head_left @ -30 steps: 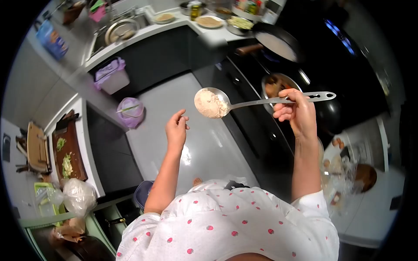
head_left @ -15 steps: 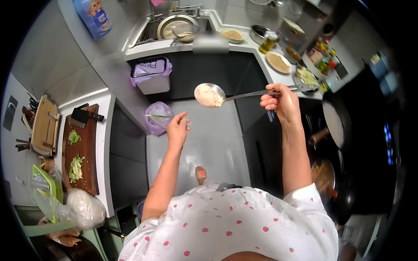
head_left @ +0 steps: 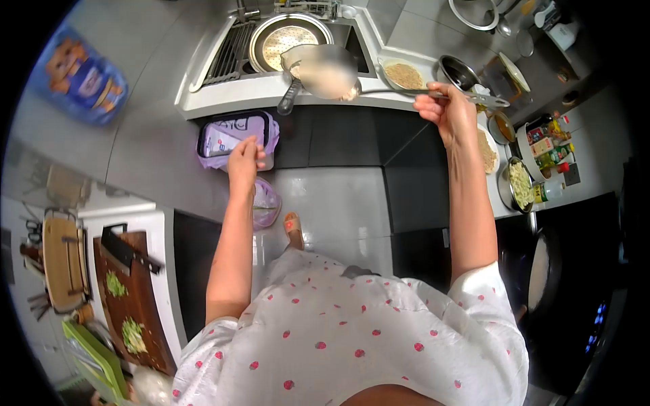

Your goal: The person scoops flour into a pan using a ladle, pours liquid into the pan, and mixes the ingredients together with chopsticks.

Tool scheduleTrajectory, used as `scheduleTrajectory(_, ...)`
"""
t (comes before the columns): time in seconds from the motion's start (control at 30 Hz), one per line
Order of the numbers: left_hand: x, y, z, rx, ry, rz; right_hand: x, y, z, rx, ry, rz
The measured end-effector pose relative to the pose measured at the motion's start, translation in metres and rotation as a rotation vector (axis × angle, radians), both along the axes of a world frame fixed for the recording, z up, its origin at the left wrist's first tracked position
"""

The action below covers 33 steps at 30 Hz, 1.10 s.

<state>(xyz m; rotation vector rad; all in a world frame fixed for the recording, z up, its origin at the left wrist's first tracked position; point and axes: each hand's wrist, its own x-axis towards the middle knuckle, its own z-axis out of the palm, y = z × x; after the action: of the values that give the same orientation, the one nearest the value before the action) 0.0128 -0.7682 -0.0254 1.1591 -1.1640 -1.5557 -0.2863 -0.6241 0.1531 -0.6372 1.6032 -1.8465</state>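
Note:
My right hand [head_left: 450, 111] is closed around the handle of a large metal spoon [head_left: 393, 91], held out level over the front edge of the sink counter. A blurred patch covers most of the spoon's bowl, but some pale powder shows at its edge. Close to the bowl, a pan or strainer with a dark handle [head_left: 289, 98] lies at the sink's front edge, partly hidden by the blur. My left hand [head_left: 245, 161] hangs in front of the lilac-lined bin [head_left: 271, 145], fingers loosely curled and apart, with nothing visible in them.
A round perforated steel pan [head_left: 291, 40] sits in the sink [head_left: 347, 44]. Rightward are a dish of brown crumbly food [head_left: 404, 74], a dark bowl [head_left: 460, 71], a bowl of chopped vegetables [head_left: 520, 184] and a frying pan [head_left: 539, 274]. At left, a cleaver [head_left: 122, 250] rests on a chopping board [head_left: 145, 291].
The view has moved towards the sink. My right hand has carried the spoon from above the floor to the sink counter's edge. My left hand now hangs before the lined bin.

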Motion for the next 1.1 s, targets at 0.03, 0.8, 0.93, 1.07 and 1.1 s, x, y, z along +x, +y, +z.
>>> scheduleTrajectory(0.03, -0.010, -0.027, 0.000, -0.009, 0.010, 0.005, -0.004, -0.024, -0.002, -0.027, 0.009, -0.006)
scheduleTrajectory(0.8, -0.172, -0.172, 0.003, 0.622, 0.240, -0.625, -0.056, -0.175, -0.132, -0.114, 1.579, 0.429)
scheduleTrajectory(0.93, -0.184, -0.172, 0.010, 0.610, 0.231, -0.564, -0.074, -0.180, -0.130, -0.155, 1.557, 0.449)
scheduleTrajectory(1.07, -0.196, -0.176, 0.016, 0.591, 0.268, -0.538, -0.080, -0.181, -0.121, 0.050, 1.247, 0.515)
scheduleTrajectory(1.1, -0.200, -0.177, 0.019, 0.584, 0.269, -0.533, -0.080, -0.183, -0.116, 0.100, 1.144, 0.515)
